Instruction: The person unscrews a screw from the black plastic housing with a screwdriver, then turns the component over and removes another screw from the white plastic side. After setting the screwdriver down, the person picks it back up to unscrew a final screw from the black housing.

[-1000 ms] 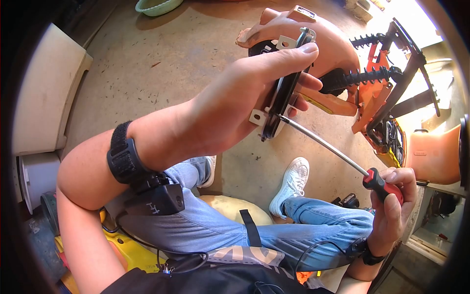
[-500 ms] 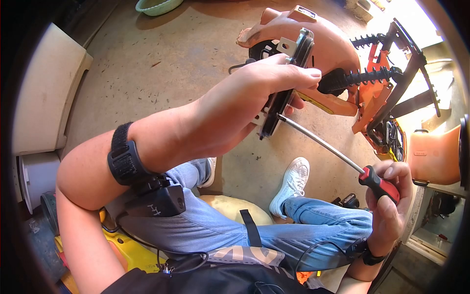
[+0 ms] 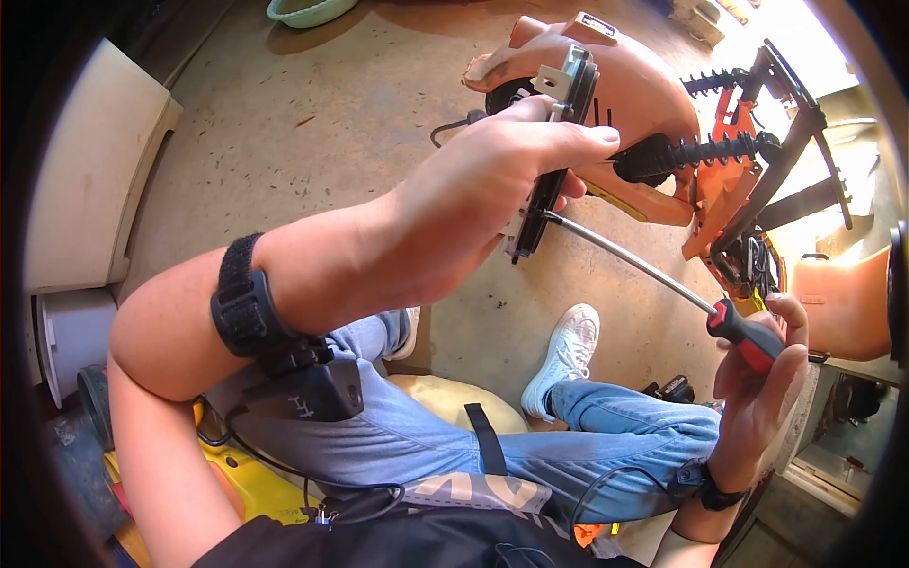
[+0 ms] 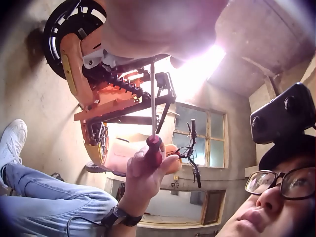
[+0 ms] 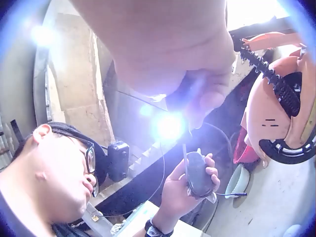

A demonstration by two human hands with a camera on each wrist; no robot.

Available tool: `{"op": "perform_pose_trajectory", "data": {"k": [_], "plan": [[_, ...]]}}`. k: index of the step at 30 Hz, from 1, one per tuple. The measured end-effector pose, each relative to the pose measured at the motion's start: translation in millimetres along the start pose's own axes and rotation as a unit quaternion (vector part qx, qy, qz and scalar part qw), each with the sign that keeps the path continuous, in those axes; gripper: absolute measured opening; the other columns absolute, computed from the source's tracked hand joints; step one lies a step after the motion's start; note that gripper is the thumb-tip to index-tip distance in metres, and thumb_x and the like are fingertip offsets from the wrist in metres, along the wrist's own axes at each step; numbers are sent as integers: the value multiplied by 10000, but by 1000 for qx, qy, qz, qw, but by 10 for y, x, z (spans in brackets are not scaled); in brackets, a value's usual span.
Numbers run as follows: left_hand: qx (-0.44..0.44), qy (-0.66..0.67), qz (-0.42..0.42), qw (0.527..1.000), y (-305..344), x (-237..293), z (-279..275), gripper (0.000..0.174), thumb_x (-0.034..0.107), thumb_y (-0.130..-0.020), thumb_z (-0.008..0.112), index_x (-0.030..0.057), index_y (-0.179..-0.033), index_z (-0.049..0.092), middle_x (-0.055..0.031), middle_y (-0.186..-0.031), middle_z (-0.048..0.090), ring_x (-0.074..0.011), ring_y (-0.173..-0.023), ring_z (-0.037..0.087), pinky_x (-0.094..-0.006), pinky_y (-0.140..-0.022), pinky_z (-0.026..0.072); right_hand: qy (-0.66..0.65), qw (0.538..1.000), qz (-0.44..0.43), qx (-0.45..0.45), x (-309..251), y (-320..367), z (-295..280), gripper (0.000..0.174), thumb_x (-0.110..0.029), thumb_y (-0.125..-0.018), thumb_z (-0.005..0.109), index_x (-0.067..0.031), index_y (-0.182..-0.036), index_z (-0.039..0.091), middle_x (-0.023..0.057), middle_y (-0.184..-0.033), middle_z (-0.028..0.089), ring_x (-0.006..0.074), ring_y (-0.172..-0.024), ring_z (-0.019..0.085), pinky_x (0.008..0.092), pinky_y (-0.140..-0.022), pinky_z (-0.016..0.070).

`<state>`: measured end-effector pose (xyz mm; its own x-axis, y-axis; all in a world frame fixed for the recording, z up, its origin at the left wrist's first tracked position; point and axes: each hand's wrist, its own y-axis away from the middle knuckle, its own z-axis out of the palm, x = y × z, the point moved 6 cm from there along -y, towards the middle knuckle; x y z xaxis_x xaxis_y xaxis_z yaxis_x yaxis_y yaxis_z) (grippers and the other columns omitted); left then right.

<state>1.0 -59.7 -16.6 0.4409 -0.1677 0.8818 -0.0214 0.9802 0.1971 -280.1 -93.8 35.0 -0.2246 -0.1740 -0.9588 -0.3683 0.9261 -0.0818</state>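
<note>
My left hand [image 3: 483,180] grips a slim black part [image 3: 543,201] with metal bracket tabs, its thumb across the upper side. From the right wrist view, the same part shows a dark, rounded oval face [image 5: 199,174], and a thin cable trails beside it. My right hand [image 3: 757,402] holds a screwdriver [image 3: 746,339] by its red and black handle, fingertips and thumb around the end. The long steel shaft points up and left, with its tip at the part's edge near the lower end. Fingers of the left hand hide the part's middle.
Beyond the hands stands an orange vehicle body [image 3: 644,85] with black coil springs [image 3: 715,150] and a dark frame. A white cabinet [image 3: 90,170] is at the left, a pale green basin [image 3: 311,11] at the back. My jeans-clad legs [image 3: 615,417] are below.
The left hand has tilted the part so its tabs show less, and shifted it slightly up. The screwdriver tip stays at its edge while the right hand's fingers have loosened and shifted on the handle.
</note>
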Motion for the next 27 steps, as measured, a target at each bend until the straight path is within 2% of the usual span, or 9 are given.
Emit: {"op": "perform_pose_trajectory", "data": {"k": [1, 3, 6, 7, 14, 16, 20, 22, 27], "plan": [[-4, 3, 19, 1000, 1, 14, 15, 311, 294, -963, 609, 69, -1176, 583, -32, -1092, 627, -107, -938, 574, -255, -852, 437, 0, 1000, 0, 0, -16, 5, -2, 695, -586, -950, 529, 1, -1309, 425, 88, -906, 595, 51, -524, 483, 152, -455, 357], [-8, 6, 37, 999, 5, 33, 15, 307, 293, -964, 610, 70, -1174, 586, -30, -1090, 629, -104, -940, 577, -255, -851, 438, -23, 996, 87, 1, 41, 20, 1, 747, -592, -917, 559, 7, -1333, 399, 111, -973, 593, 70, -594, 522, 163, -494, 381], [11, 12, 8, 1000, 2, 7, -32, 290, 278, -964, 613, 72, -1167, 596, -26, -1082, 636, -101, -944, 583, -257, -849, 443, 29, 999, 12, 10, -42, -55, 158, 790, -585, -872, 603, 6, -1347, 381, 119, -1012, 570, 94, -680, 544, 175, -556, 413], [15, 15, 3, 1000, 4, 7, -36, 285, 276, -965, 612, 71, -1162, 600, -25, -1076, 639, -100, -945, 587, -257, -849, 445, 12, 999, 20, 25, -71, -74, 180, 823, -576, -828, 637, 1, -1351, 370, 120, -1026, 545, 116, -745, 551, 187, -611, 434], [8, 24, 13, 1000, -2, -12, -25, 277, 271, -964, 612, 69, -1152, 606, -22, -1059, 644, -99, -938, 591, -254, -852, 448, -7, 1000, 9, -15, 24, -38, 18, 597, -468, -974, 523, 3, -1315, 390, 94, -967, 545, 75, -699, 534, 176, -578, 405], [8, 22, 13, 1000, 9, -8, -22, 277, 270, -964, 611, 69, -1154, 605, -23, -1060, 644, -100, -938, 591, -255, -853, 448, -93, 992, 80, -27, 147, 2, -19, 515, -417, -1020, 467, 5, -1305, 391, 83, -942, 542, 61, -685, 525, 172, -563, 386], [9, 19, 17, 1000, 8, 0, -32, 281, 269, -964, 609, 69, -1163, 604, -25, -1060, 645, -102, -938, 591, -259, -855, 449, -68, 994, 60, -54, 42, -24, 150, 549, -426, -1000, 495, -1, -1326, 373, 91, -960, 539, 70, -687, 531, 174, -561, 390], [16, 11, 10, 1000, 5, -2, -61, 287, 271, -963, 610, 69, -1168, 602, -26, -1062, 643, -102, -942, 590, -259, -858, 447, -31, 999, -33, -7, -56, -58, 234, 569, -417, -984, 515, -9, -1346, 355, 98, -975, 533, 76, -672, 523, 176, -554, 394], [18, 2, 14, 1000, 26, 19, -46, 295, 274, -961, 612, 70, -1175, 601, -30, -1073, 639, -104, -954, 586, -256, -865, 442, -25, 999, -23, -5, -45, -44, 156, 583, -419, -973, 524, -13, -1354, 351, 112, -998, 535, 79, -665, 520, 174, -549, 396]]}}
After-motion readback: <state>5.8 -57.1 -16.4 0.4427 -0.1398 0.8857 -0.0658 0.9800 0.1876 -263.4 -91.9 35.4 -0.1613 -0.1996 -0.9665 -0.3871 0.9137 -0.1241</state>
